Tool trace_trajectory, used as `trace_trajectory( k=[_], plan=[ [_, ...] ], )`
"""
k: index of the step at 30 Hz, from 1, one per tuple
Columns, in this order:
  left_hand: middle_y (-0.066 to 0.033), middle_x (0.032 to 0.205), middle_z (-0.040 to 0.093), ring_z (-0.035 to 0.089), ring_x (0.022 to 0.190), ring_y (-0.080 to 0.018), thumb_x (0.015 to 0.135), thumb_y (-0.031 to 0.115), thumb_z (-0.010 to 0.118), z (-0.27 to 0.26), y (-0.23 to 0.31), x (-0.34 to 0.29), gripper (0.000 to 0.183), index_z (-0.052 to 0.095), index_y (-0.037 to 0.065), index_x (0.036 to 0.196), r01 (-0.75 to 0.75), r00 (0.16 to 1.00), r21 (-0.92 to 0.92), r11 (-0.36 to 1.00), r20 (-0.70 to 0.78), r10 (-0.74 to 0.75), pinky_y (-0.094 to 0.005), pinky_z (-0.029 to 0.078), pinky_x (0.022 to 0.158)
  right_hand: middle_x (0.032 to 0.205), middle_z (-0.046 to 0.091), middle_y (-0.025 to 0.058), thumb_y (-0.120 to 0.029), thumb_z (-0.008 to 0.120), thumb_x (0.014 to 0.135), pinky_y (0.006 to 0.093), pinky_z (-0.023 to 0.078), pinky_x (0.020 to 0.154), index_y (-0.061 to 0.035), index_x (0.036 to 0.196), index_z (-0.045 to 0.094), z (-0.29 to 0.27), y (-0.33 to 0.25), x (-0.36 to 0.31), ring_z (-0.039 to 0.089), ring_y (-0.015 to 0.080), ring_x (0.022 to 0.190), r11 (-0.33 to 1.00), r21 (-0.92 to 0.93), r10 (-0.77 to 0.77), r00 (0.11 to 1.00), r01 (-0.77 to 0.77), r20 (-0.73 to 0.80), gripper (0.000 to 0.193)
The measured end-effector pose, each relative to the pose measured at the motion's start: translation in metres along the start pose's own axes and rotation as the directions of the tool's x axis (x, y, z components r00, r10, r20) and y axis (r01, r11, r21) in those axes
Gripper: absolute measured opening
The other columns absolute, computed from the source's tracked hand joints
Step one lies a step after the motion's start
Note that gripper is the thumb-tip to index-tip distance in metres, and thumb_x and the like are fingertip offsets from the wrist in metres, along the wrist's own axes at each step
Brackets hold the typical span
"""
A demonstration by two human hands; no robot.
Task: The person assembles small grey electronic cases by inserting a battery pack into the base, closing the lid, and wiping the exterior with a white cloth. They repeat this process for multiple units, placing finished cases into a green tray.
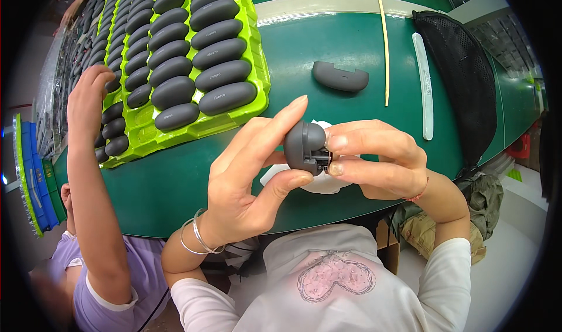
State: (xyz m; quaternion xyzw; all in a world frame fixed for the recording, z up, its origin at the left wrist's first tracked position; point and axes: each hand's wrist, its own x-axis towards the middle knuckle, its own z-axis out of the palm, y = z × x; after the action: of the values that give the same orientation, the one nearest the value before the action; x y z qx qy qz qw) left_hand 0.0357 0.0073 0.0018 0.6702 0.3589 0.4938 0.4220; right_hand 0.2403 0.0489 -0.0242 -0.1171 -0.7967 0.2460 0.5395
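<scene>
Above the near edge of the green table, my left hand (pixel 249 180) grips a dark grey, rounded plastic housing (pixel 297 148) between thumb and fingers. Its right side is open, showing a small circuit board and metal parts. My right hand (pixel 380 159) pinches that open end with thumb and fingertips; whether it holds a separate small part is hidden. Beneath both hands lies a white, crumpled-looking piece (pixel 326 183), mostly covered. Farther off on the table rests a loose dark grey shell (pixel 341 77) with a notch in one edge.
A bright green tray (pixel 261 92) at the left carries rows of dark grey oval cases. A co-worker's arm (pixel 96 186) reaches over its left side. Toward the right lie a thin wooden stick (pixel 384 51), a pale strip (pixel 422 86) and a black mesh pouch (pixel 459 80).
</scene>
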Motion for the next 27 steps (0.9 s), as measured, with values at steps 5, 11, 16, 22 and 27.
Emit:
trace_trajectory(
  k=[5,11,16,22,27],
  plan=[
    [-0.0191,0.102,0.062,0.061,0.084,-0.0238,0.074,0.0,0.075,0.003,0.003,-0.003,0.061,0.052,-0.008,0.13,0.002,0.999,0.063,0.998,-0.034,0.001,-0.0305,0.055,0.072,0.108,0.063,0.0202,0.007,0.071,0.071,0.037,0.06,0.076,0.0045,0.092,0.068,-0.003,0.0,0.003,0.068,0.0327,0.09,0.999,0.031,-0.038,0.999,0.037,0.026,0.022],
    [-0.019,0.102,0.064,0.06,0.077,-0.0231,0.071,0.005,0.08,0.0,0.007,-0.002,0.06,0.056,-0.008,0.124,-0.153,0.987,0.22,0.963,-0.007,0.159,-0.0312,0.051,0.068,0.11,0.062,0.0203,0.005,0.069,0.073,0.0375,0.06,0.077,0.006,0.092,0.067,-0.001,0.001,0.004,0.068,0.034,0.091,0.992,0.076,-0.105,0.994,0.105,-0.014,0.019],
    [-0.0194,0.104,0.063,0.06,0.078,-0.0222,0.073,0.008,0.08,0.001,0.011,-0.002,0.06,0.055,-0.008,0.125,-0.068,0.997,0.204,0.977,-0.026,0.075,-0.0306,0.053,0.067,0.111,0.062,0.02,0.003,0.072,0.073,0.0373,0.059,0.075,0.0038,0.093,0.067,-0.002,0.002,-0.001,0.069,0.0326,0.089,0.996,0.087,-0.035,0.999,0.034,0.012,0.02],
    [-0.0202,0.105,0.062,0.062,0.081,-0.0216,0.077,0.005,0.077,0.001,0.009,-0.001,0.057,0.053,-0.009,0.127,-0.029,0.999,0.144,0.989,-0.024,0.032,-0.0299,0.057,0.071,0.111,0.063,0.0188,0.003,0.071,0.073,0.0366,0.059,0.074,0.0007,0.096,0.068,0.001,0.001,-0.002,0.069,0.0312,0.088,1.0,0.027,0.014,1.0,-0.014,-0.001,0.024],
    [-0.0167,0.118,0.057,0.06,0.1,-0.0194,0.084,-0.002,0.068,0.001,0.003,-0.004,0.055,0.044,-0.01,0.133,0.232,0.957,-0.171,0.958,-0.138,-0.256,-0.0302,0.053,0.085,0.107,0.063,0.0163,0.004,0.071,0.071,0.0341,0.055,0.076,-0.0033,0.105,0.066,-0.017,-0.001,0.022,0.066,0.0296,0.089,0.971,-0.113,0.226,0.963,-0.211,0.145,0.035]
  ],
)
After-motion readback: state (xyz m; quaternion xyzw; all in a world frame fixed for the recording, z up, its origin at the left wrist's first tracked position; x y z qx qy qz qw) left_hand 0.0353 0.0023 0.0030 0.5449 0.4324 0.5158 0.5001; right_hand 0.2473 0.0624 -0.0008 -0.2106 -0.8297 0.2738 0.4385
